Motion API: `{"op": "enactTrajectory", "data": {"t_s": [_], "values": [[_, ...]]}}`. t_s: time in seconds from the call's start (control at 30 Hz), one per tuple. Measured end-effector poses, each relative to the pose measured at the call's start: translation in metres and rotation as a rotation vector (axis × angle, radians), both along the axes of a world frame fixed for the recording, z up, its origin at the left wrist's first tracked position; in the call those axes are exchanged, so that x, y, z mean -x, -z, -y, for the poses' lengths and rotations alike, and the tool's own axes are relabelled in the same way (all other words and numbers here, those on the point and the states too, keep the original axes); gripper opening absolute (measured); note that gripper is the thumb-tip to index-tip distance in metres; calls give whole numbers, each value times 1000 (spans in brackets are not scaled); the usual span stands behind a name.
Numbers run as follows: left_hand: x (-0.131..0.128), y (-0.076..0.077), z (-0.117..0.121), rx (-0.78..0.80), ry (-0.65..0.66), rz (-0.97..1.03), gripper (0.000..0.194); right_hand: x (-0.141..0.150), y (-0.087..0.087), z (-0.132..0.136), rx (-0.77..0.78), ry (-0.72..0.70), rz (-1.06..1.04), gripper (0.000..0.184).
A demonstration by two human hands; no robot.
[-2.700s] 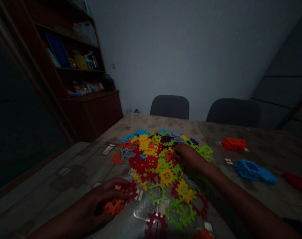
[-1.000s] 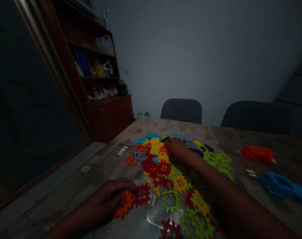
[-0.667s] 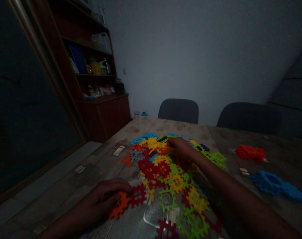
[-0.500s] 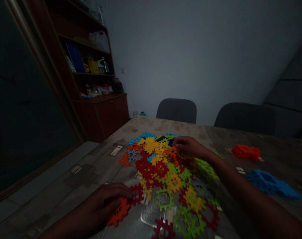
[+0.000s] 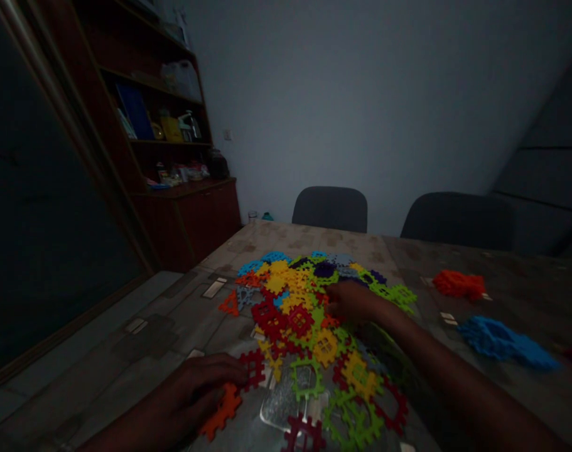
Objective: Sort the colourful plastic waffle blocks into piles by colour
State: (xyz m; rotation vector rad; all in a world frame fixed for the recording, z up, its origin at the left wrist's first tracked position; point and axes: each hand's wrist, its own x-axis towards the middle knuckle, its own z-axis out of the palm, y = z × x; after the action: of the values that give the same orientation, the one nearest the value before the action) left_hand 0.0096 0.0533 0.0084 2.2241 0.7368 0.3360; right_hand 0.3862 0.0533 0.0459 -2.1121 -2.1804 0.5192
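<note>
A heap of flat plastic interlocking building pieces in many colours (image 5: 299, 320) covers the middle of the table. My left hand (image 5: 196, 389) rests at the near left, its thumb and fingers closed on an orange interlocking piece (image 5: 222, 411). A red square piece (image 5: 252, 369) lies at its fingertips. Over the right part of the heap is my right hand (image 5: 354, 301), fingers bent down and pressed together by an orange piece (image 5: 331, 321); whatever they grip is hidden. Nearer me lie a green square frame (image 5: 307, 378) and a yellow window piece (image 5: 326, 347).
An orange cluster (image 5: 458, 284) and a blue cluster (image 5: 505, 342) of pieces sit on the right of the table (image 5: 167, 339). Two grey chairs (image 5: 330, 208) stand behind it. A wooden shelf cabinet (image 5: 186, 216) stands at the back left.
My right hand has come down and nearer over the heap, from dark blue pieces to the orange and red ones. My left hand stays at the orange piece. The view has shifted slightly.
</note>
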Motion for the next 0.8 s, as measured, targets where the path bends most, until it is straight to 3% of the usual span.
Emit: {"op": "enactTrajectory", "data": {"t_s": [0.17,0.47,0.67,0.8], "values": [[0,-2,2,8,20,-8,28,-2,1,-2,47,51,-28,13],[0,-16,-3,-74,-9,25,28,-6,12,1,-85,81,-275,25],[3,-22,-58,-282,-147,-57,35,-16,11,5,-123,30,-484,22],[-9,-20,-96,-354,-110,-87,36,-23,8,9,-180,51,-600,26]]}}
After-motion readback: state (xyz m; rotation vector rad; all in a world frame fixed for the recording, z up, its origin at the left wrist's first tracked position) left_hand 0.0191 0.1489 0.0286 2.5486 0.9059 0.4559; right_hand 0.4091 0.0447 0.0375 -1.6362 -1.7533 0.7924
